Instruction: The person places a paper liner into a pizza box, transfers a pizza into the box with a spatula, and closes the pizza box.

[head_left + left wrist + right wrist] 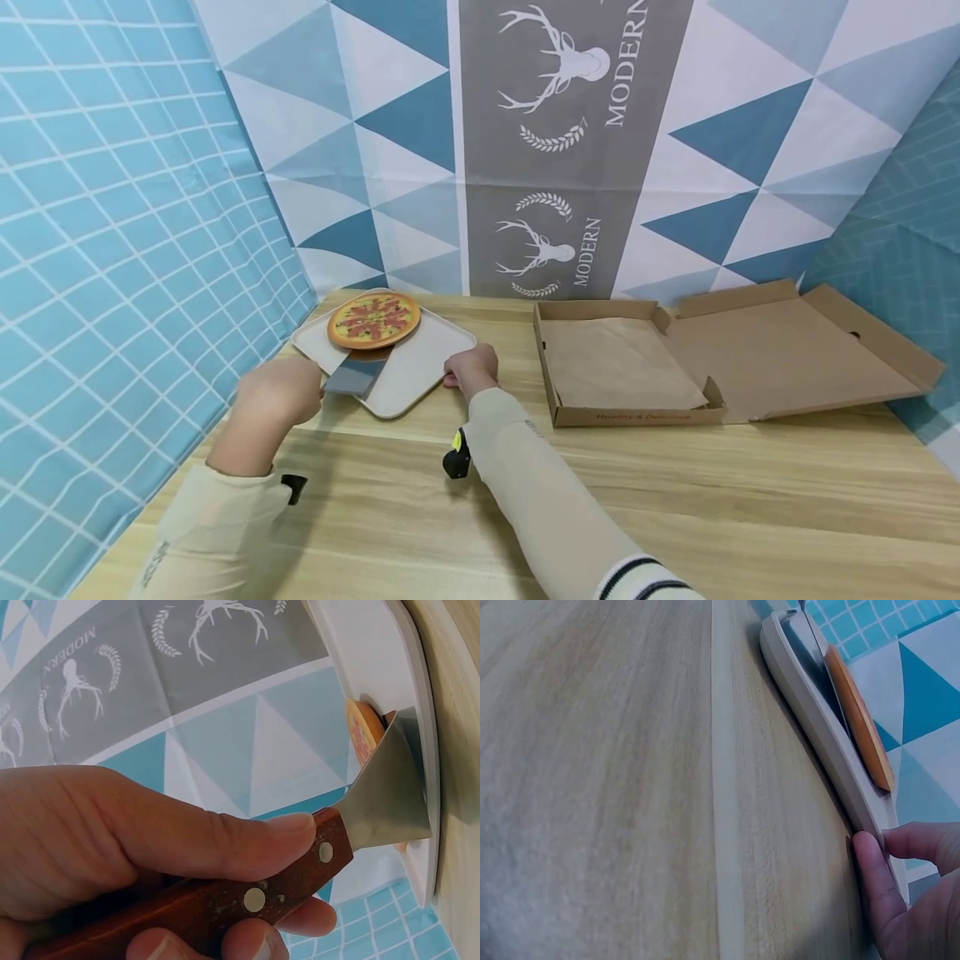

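My left hand (281, 390) grips the wooden handle (225, 904) of a metal spatula (390, 791), thumb along its top. The spatula's flat blade (358, 375) reaches over the near rim of a white tray (420, 367) and slides in beneath the near edge of a pizza (374, 321). The pizza is round, with red strips on a yellow top and an orange-brown crust; it lies toward the tray's back left. With thumb and fingers my right hand (472, 367) pinches the tray's right corner rim, seen close in the right wrist view (922, 877).
An open cardboard pizza box (637, 417) lined with brown paper (626, 362) stands to the right, its lid (795, 358) folded out rightward. Patterned cloth walls (405, 167) rise behind and at both sides of the wooden table (390, 517).
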A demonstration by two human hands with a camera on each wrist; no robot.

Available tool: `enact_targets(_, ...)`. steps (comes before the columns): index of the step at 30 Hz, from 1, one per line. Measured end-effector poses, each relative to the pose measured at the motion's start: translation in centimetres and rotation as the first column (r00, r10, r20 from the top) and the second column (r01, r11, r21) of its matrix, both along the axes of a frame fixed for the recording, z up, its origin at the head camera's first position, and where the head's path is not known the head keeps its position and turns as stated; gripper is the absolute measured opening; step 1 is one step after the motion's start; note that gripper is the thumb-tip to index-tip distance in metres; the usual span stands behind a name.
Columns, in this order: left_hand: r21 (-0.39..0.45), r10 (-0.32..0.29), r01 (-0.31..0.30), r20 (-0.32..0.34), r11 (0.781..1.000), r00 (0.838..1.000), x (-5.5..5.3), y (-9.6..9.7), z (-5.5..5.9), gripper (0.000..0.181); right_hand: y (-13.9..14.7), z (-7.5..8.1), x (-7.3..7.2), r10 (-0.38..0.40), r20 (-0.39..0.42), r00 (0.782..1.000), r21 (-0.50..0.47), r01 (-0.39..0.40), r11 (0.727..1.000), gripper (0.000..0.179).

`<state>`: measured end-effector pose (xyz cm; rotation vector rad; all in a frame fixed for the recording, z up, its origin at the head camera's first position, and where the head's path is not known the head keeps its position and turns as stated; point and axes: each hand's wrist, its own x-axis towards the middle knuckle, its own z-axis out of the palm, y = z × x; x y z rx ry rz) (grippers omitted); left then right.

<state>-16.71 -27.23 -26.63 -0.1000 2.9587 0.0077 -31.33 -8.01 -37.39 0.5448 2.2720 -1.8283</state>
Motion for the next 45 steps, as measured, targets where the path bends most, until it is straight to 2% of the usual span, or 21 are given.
enact_targets(15, 0.024, 0.000, 0.000, 0.017, 1.000, 1.000, -2.2, -0.6, -0.3, 0.014, 0.0, -0.4, -0.1, -0.018, -0.007, 1.000, -0.049, 0.018, 0.999, 0.043)
enact_targets(20, 0.031, 0.013, -0.014, 0.041, 0.999, 0.999, -3.0, -0.8, -0.4, 0.014, 0.1, -0.3, 0.0, -0.021, -0.007, 1.000, -0.087, 0.020, 0.996, 0.042)
enact_targets(24, 0.043, 0.025, -0.027, 0.035, 0.999, 0.999, -3.6, -0.9, -0.5, 0.014, 0.1, -0.3, 0.1, -0.018, -0.010, 1.000, -0.090, 0.017, 0.996, 0.043)
enact_targets(31, 0.031, 0.032, -0.033, 0.037, 0.999, 0.999, -4.9, -0.9, -1.3, 0.021, 0.1, -0.5, -0.1, -0.011, -0.018, 1.000, -0.082, 0.010, 0.997, 0.044)
enact_targets(38, 0.040, 0.047, -0.048, 0.034, 0.998, 0.998, -6.0, -1.2, -2.1, 0.020, 0.0, -0.8, -0.1, 0.001, -0.029, 1.000, -0.089, -0.003, 0.996, 0.042)
enact_targets(45, 0.025, 0.043, -0.043, 0.018, 0.999, 0.999, -6.9, -1.1, -2.4, 0.022, 0.0, -0.7, -0.2, -0.005, -0.023, 1.000, -0.081, 0.003, 0.997, 0.040)
